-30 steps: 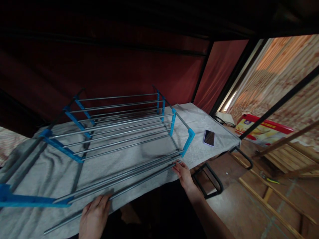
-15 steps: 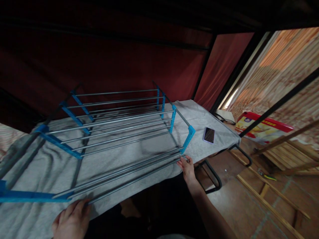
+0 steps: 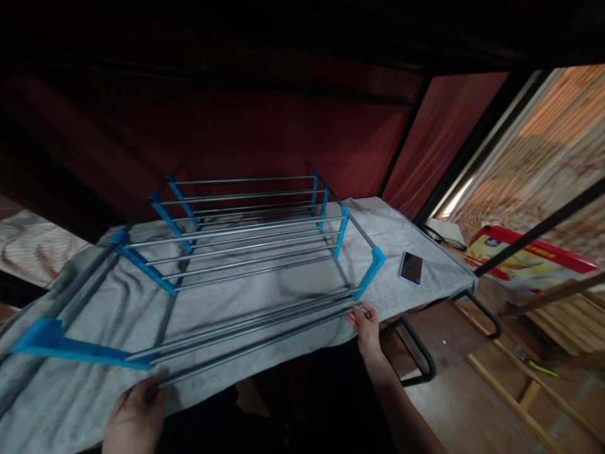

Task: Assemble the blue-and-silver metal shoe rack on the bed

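Observation:
A rack of grey metal rods and blue plastic side brackets [image 3: 246,246] lies on a grey towel [image 3: 227,315] spread over a cot. A loose metal rod [image 3: 255,347] runs along the near edge of the rack. My left hand [image 3: 135,419] is closed round the rod's left end, below a blue bracket [image 3: 70,347]. My right hand [image 3: 366,325] pinches the rod's right end, just under another blue bracket [image 3: 371,271].
A phone [image 3: 411,268] lies on the towel at the right. Black tube legs [image 3: 416,347] stick out beneath the cot. A red box [image 3: 524,261] and wooden slats [image 3: 543,384] lie on the floor to the right. Dark red cloth hangs behind.
My left hand has slid left along the rod to its end. My right hand has moved right with the other end, toward the blue bracket. The camera has shifted a little.

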Demonstrator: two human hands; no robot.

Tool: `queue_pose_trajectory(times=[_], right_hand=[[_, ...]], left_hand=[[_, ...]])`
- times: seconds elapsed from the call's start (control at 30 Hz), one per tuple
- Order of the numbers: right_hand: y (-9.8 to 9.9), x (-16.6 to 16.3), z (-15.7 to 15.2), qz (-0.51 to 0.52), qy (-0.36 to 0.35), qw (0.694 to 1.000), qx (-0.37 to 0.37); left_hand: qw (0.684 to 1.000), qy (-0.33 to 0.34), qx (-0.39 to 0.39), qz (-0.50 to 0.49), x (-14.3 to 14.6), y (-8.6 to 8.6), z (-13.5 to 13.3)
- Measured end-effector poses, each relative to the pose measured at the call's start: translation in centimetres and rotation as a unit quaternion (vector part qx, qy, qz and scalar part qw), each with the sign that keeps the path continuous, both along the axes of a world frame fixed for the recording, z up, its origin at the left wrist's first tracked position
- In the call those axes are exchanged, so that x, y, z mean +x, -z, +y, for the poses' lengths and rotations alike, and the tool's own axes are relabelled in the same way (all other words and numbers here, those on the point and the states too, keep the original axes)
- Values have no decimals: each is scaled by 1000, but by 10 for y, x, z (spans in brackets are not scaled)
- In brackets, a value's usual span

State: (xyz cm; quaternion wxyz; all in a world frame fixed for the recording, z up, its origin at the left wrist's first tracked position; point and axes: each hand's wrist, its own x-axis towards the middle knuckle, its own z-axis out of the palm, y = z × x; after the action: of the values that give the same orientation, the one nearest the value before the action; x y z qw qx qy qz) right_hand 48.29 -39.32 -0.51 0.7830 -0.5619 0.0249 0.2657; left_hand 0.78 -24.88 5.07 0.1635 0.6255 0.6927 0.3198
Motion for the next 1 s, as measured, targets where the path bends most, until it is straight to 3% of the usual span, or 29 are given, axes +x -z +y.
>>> queue_pose_trajectory(times=[0.13,0.23,0.3,0.43,0.53,0.73,1.0], right_hand=[[3,0,-1,-8,-12,1000,1],[5,2,-3,-13,-18,1000,-11],[6,4,-4,-26,-19,999,-23],[9,5,-6,-63,-27,997,-44],[12,7,-10,-93,-39,994,-50],[21,13,-14,-119,-61,990,-51],[21,10,-18,-116,-56,991,-48]], left_hand=[[999,-14,-49,-5,-3,1,7],[984,-71,-121,-114,-1,1,9],[966,-114,-111,-204,1,2,9],[887,-181,-67,-420,6,11,8],[839,-203,-41,-503,8,18,10],[826,-234,-28,-512,9,27,10],[857,-222,3,-464,14,33,2]])
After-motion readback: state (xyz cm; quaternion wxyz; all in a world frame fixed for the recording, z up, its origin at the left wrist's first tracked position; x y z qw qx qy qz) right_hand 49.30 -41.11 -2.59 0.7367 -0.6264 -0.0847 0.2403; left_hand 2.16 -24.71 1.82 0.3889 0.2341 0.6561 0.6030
